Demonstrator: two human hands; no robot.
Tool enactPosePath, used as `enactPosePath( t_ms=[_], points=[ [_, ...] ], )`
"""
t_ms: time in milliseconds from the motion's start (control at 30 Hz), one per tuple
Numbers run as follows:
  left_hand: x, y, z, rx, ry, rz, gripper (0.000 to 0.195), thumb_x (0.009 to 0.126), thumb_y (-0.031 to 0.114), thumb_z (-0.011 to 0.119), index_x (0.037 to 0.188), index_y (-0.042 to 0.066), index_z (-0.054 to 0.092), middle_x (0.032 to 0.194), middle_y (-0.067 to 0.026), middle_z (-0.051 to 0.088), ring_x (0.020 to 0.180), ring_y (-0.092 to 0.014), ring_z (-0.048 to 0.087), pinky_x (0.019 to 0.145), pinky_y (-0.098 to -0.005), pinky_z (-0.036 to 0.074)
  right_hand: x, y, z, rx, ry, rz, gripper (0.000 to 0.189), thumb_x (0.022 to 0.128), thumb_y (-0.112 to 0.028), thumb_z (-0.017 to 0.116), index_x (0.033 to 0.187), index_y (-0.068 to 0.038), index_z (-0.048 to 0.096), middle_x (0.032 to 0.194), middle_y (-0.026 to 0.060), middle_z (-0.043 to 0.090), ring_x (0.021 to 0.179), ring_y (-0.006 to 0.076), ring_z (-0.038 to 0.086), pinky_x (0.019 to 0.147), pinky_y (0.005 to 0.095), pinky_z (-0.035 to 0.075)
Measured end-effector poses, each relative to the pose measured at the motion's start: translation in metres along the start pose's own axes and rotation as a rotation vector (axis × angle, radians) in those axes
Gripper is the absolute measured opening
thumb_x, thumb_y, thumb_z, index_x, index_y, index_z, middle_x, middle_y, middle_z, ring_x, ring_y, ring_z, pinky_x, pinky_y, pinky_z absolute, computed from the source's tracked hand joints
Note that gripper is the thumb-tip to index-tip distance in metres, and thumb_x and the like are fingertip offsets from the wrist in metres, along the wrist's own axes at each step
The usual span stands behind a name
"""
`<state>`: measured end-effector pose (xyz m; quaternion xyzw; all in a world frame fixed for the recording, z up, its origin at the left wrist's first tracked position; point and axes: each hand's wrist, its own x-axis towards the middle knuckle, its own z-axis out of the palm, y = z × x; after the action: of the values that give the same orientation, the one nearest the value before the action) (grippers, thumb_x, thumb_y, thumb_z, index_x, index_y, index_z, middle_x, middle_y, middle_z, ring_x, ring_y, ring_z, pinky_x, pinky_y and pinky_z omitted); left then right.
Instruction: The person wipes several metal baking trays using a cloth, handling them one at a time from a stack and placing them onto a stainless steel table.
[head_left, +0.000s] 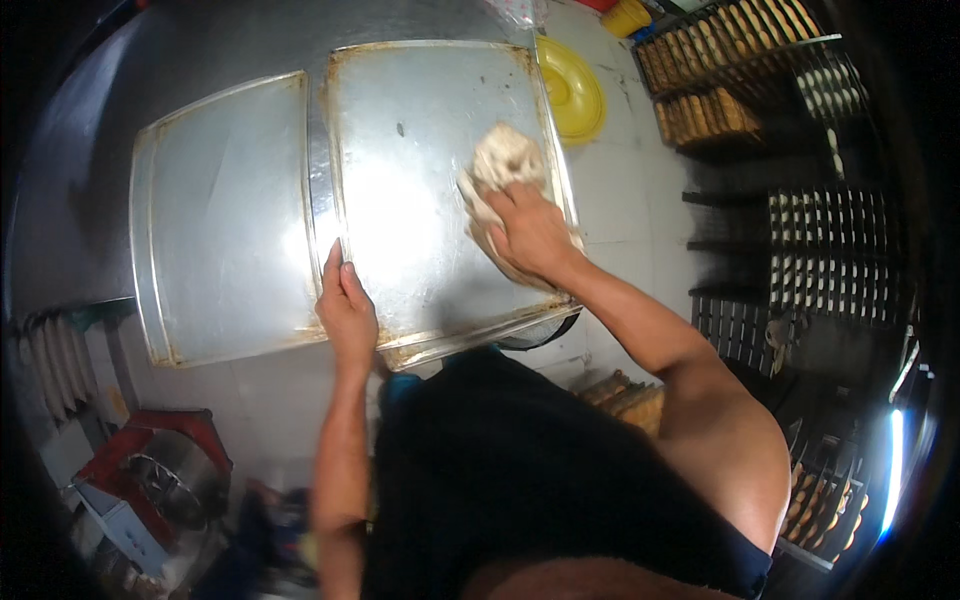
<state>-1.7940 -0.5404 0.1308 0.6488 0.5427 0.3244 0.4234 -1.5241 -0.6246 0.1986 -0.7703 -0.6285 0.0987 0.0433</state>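
Observation:
My right hand (534, 229) presses a crumpled beige cloth (504, 157) onto a flat metal baking tray (420, 120), close to its right rim. Brown residue marks this tray's rim and corners. At the tray's left edge, my left hand (349, 307) grips the rim, thumb and a finger upward. To the left lies a second metal baking tray (225, 225), with another tray edge showing beneath it. More tray edges (480, 337) stick out under the near side of the wiped tray. Both stacks rest on a metal tabletop (300, 45).
Beyond the table's right edge is a yellow plastic lid or basin (574, 90) on the tiled floor (637, 202). Racks of bread (720, 45) and trays of pale dough pieces (829, 255) line the right. A mixer with a metal bowl (169, 476) stands lower left.

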Motion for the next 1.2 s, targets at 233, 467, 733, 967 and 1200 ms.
enactPosePath(
  t_ms=[233, 467, 733, 967, 1200],
  points=[
    [0.004, -0.002, -0.002, 0.061, -0.103, 0.001, 0.038, 0.105, 0.012, 0.05, 0.142, 0.003, 0.055, 0.067, -0.0074, 0.05, 0.059, -0.013, 0.043, 0.057, -0.0286, 0.04, 0.096, 0.117, -0.024, -0.163, 0.223, 0.3, 0.045, 0.094, -0.033, 0.052, 0.131, -0.011, 0.064, 0.113, 0.0254, 0.068, 0.102, 0.0425, 0.066, 0.09, 0.0509, 0.052],
    [0.001, 0.002, 0.003, -0.004, 0.002, 0.015, 0.039, 0.106, 0.012, 0.049, 0.143, 0.002, 0.054, 0.069, -0.0015, 0.047, 0.061, -0.01, 0.039, 0.058, -0.0262, 0.038, 0.059, 0.092, -0.024, -0.204, 0.119, 0.248, 0.05, 0.094, -0.036, 0.051, 0.135, -0.009, 0.06, 0.113, 0.0269, 0.067, 0.105, 0.0394, 0.066, 0.093, 0.051, 0.052],
    [0.004, -0.007, 0.004, -0.046, -0.053, 0.045, 0.04, 0.106, 0.01, 0.048, 0.145, 0.004, 0.053, 0.074, 0.0016, 0.048, 0.065, -0.008, 0.039, 0.06, -0.0231, 0.037, 0.121, 0.126, -0.036, -0.211, 0.03, 0.309, 0.047, 0.094, -0.036, 0.051, 0.13, -0.008, 0.064, 0.114, 0.024, 0.069, 0.104, 0.0402, 0.067, 0.092, 0.0503, 0.053],
    [0.01, -0.012, 0.014, -0.089, -0.083, 0.11, 0.04, 0.106, 0.011, 0.049, 0.144, -0.001, 0.053, 0.074, 0.0035, 0.047, 0.065, -0.006, 0.037, 0.059, -0.0223, 0.036, 0.177, 0.159, 0.03, -0.326, 0.419, -0.094, 0.034, 0.093, -0.032, 0.055, 0.106, -0.004, 0.07, 0.101, 0.0214, 0.069, 0.096, 0.0374, 0.065, 0.089, 0.0483, 0.051],
    [0.004, -0.019, 0.006, -0.257, -0.076, -0.013, 0.04, 0.107, 0.012, 0.047, 0.143, -0.002, 0.053, 0.071, 0.0054, 0.044, 0.062, -0.004, 0.036, 0.056, -0.0221, 0.033, -0.035, -0.115, 0.047, 0.025, 0.174, -0.274, 0.047, 0.088, -0.041, 0.068, 0.13, -0.02, 0.065, 0.098, 0.0087, 0.064, 0.099, 0.0283, 0.064, 0.094, 0.0494, 0.049]
  ],
)
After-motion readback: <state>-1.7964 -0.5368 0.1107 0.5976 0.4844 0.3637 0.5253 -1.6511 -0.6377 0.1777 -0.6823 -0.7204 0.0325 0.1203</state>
